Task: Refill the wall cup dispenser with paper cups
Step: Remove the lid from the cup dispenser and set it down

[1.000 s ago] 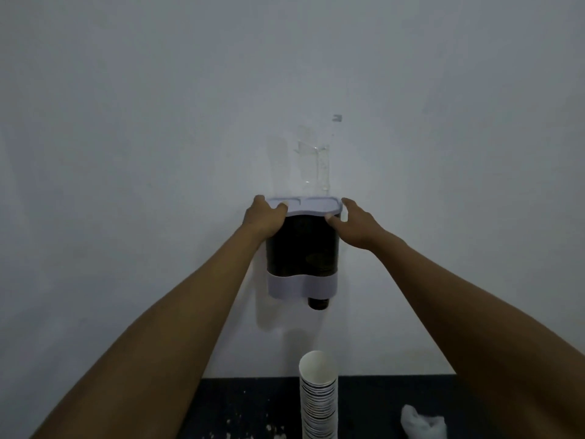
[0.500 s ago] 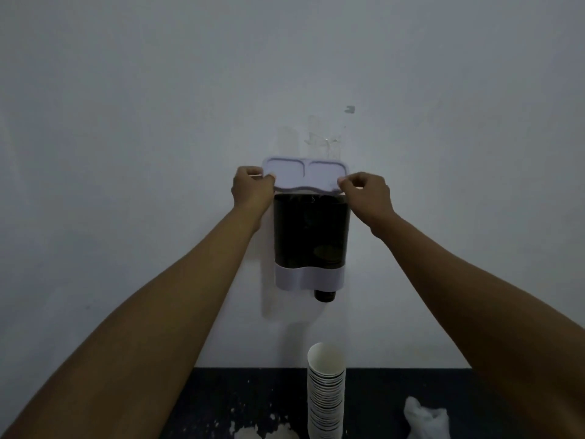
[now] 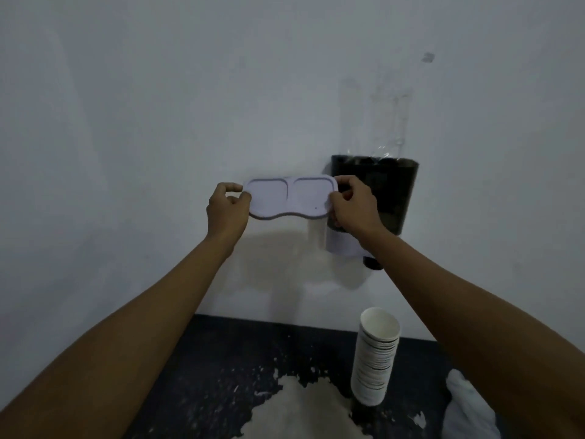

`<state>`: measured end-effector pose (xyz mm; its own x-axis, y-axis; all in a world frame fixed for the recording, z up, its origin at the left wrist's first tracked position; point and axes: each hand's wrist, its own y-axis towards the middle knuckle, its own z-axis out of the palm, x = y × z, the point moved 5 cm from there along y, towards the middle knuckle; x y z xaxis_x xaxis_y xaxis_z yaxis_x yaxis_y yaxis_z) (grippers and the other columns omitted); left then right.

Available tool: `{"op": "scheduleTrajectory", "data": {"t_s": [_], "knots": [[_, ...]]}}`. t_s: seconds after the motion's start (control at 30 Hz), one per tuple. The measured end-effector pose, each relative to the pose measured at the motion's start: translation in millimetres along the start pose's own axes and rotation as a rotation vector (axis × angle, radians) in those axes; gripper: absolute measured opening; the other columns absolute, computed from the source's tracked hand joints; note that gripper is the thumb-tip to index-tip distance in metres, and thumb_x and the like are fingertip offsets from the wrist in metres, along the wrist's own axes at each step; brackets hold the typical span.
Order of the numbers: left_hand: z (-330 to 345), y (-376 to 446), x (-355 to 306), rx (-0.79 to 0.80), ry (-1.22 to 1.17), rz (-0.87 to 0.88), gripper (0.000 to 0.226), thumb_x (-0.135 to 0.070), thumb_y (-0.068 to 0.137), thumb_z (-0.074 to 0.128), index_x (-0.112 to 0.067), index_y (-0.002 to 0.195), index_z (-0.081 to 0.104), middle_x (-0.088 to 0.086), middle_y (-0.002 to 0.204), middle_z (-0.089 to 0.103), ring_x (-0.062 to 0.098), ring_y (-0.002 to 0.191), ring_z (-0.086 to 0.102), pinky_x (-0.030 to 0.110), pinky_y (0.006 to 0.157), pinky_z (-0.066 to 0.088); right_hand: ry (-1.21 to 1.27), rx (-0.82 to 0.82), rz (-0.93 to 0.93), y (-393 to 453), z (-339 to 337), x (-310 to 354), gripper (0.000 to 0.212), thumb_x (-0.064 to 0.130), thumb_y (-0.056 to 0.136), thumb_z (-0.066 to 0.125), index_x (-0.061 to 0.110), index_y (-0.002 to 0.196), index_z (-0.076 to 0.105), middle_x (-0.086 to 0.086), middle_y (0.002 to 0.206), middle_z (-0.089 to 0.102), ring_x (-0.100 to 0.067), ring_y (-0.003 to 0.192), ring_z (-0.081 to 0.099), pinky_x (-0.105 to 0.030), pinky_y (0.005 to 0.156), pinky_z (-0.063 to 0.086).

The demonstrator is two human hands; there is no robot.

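Note:
A dark cup dispenser (image 3: 392, 191) with a pale base band hangs on the white wall, its top uncovered. Its pale two-hollow lid (image 3: 289, 198) is off the dispenser, held flat in the air to the left of it. My left hand (image 3: 226, 209) pinches the lid's left end and my right hand (image 3: 353, 205) grips its right end, in front of the dispenser's lower left part. A tall stack of white paper cups (image 3: 376, 356) stands upright on the dark surface below the dispenser.
The dark surface (image 3: 228, 350) meets the wall low in view and has a large worn white patch (image 3: 297, 410) near its front. A crumpled white plastic bag (image 3: 465, 407) lies at the right, beside the cup stack.
Both hands lifted the lid off the dispenser's top and carried it down and to the left. The view has shifted left, so the dispenser now sits to the right.

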<state>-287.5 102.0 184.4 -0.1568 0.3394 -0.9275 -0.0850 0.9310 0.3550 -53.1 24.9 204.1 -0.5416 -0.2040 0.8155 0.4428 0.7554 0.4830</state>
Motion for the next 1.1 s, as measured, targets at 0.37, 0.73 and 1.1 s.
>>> {"op": "scheduleTrajectory", "data": {"t_s": [0.37, 0.73, 1.1], "knots": [[-75, -53, 165, 0.247, 0.28, -0.195, 0.022, -0.019, 0.093, 0.059, -0.013, 0.113, 0.053, 0.011, 0.081, 0.069, 0.018, 0.064, 0.064, 0.029, 0.064, 0.053, -0.073, 0.334, 0.235, -103, 120, -100, 0.033, 0.008, 0.089, 0.06, 0.012, 0.121, 0.053, -0.004, 0.071, 0.061, -0.02, 0.063, 0.064, -0.029, 0.052, 0.058], [-67, -159, 318, 0.439, 0.552, -0.448, 0.025, 0.001, 0.086, 0.056, -0.001, 0.108, 0.067, 0.015, 0.102, 0.069, 0.026, 0.094, 0.063, 0.028, 0.082, 0.046, -0.338, 0.535, 0.609, -262, 168, -248, 0.032, 0.007, 0.089, 0.057, 0.008, 0.122, 0.056, -0.012, 0.118, 0.065, -0.022, 0.1, 0.063, -0.036, 0.091, 0.054], [-50, -191, 370, 0.537, 0.546, -0.6, 0.024, -0.004, 0.093, 0.053, -0.021, 0.079, 0.064, -0.01, 0.084, 0.056, 0.013, 0.094, 0.052, 0.016, 0.086, 0.038, -0.433, 0.644, 0.691, -294, 178, -282, 0.041, 0.024, 0.097, 0.049, 0.007, 0.135, 0.049, -0.01, 0.138, 0.053, -0.023, 0.127, 0.05, -0.03, 0.107, 0.039]]}}
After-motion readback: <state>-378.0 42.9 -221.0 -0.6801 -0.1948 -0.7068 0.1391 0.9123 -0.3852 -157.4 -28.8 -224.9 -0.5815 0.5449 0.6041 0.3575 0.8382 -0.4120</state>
